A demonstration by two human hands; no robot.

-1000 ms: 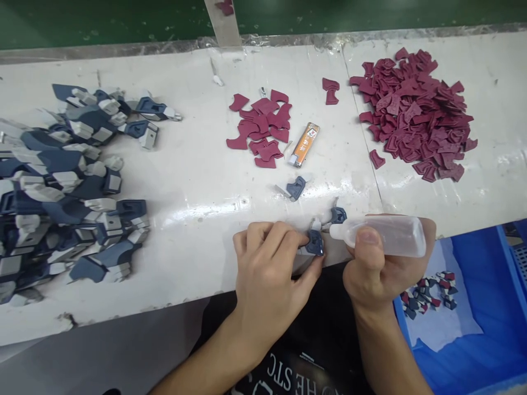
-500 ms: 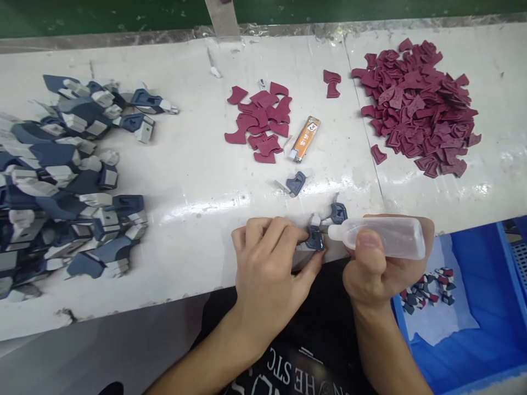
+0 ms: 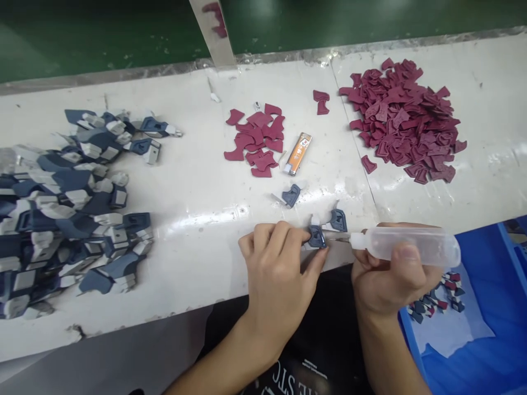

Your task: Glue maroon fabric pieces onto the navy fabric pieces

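Observation:
My left hand (image 3: 276, 269) pinches a small blue and grey plastic part (image 3: 316, 237) against the near edge of the white table (image 3: 197, 181). My right hand (image 3: 391, 277) grips a clear squeeze bottle (image 3: 411, 246), held level, with its thin nozzle tip touching that part from the right. Two more small blue parts lie close by: one (image 3: 338, 219) just behind the held part, another (image 3: 290, 195) farther back.
A big heap of blue and grey parts (image 3: 69, 208) fills the table's left. Dark red flat pieces lie in a small pile (image 3: 257, 140) at centre and a large pile (image 3: 405, 118) at right. An orange lighter (image 3: 298, 153) lies between. A blue bin (image 3: 473, 323) holds assembled pieces.
My right hand drew the bottle back to the right, so its thin nozzle now shows and the tip meets the held part. The camera view tilted slightly.

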